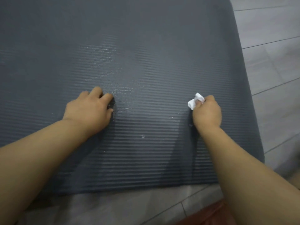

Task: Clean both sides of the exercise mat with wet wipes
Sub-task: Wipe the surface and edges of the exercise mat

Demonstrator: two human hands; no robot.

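A dark grey ribbed exercise mat (129,46) lies flat on the floor and fills most of the view. My right hand (207,112) grips a crumpled white wet wipe (195,100) and presses it on the mat near its right side. My left hand (90,109) rests on the mat left of centre, fingers curled down against the surface, holding nothing. Damp, shiny streaks show on the mat between and above the hands.
Grey floor tiles (272,65) run along the mat's right edge and below its near edge. A reddish-brown thing (209,215) sits at the bottom right, partly hidden by my right forearm.
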